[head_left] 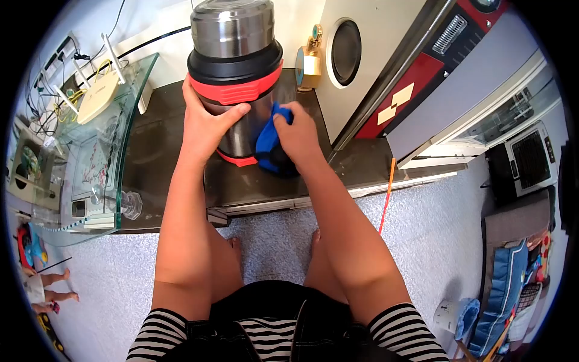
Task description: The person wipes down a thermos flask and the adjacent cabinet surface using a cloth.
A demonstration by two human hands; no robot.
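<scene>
A large steel vacuum flask (232, 30) with a black collar and red bands stands upright on the dark cabinet top (163, 157). My left hand (205, 123) is wrapped round its left side below the upper red band, the thumb lying across the front. In my right hand (295, 133) is a bunched blue cloth (265, 142), dark on its lower part. The cloth lies against the flask's lower right side. The fingertips of my left hand are hidden behind the flask.
A gold bottle (309, 63) and a white speaker (344, 54) stand right of the flask. On the left, a white router (99, 96) sits on a glass shelf (136, 102) among cables. A small bin (447, 317) is on the floor at right; a person's legs (57, 286) show far left.
</scene>
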